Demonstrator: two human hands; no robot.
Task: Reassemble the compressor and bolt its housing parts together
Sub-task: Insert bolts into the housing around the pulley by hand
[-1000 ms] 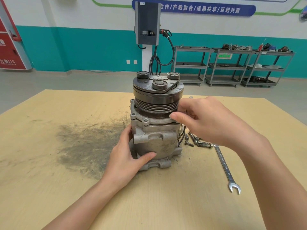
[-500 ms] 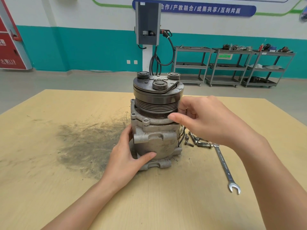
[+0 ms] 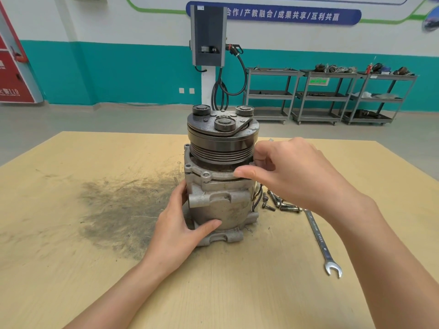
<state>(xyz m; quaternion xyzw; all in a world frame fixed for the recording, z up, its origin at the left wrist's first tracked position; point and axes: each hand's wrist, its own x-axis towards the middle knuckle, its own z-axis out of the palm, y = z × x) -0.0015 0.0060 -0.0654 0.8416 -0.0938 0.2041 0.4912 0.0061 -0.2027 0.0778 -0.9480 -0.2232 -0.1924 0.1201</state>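
Compressor (image 3: 221, 186) stands upright on the tabletop (image 3: 71, 233) between both hands. Over the last second, little has moved: the left hand (image 3: 180, 231) still wraps its lower body, while the right hand (image 3: 292, 172) has curled tighter at the flange, fingertips pinching something unseen. Loose bolts (image 3: 282, 204) and spanner (image 3: 319, 238) under the right wrist suggest bolting is barely begun. Spanner lettering and the Chinese wall banner (image 3: 273, 14) aren't confidently readable.

blue wall banner (image 3: 273, 14) reads "合作/产教融合/成果共享/互利共赢"; red sign (image 3: 14, 67) shows "119".

Teal-and-white wall (image 3: 123, 67), grey floor (image 3: 83, 119), metal shelving carts (image 3: 327, 96).
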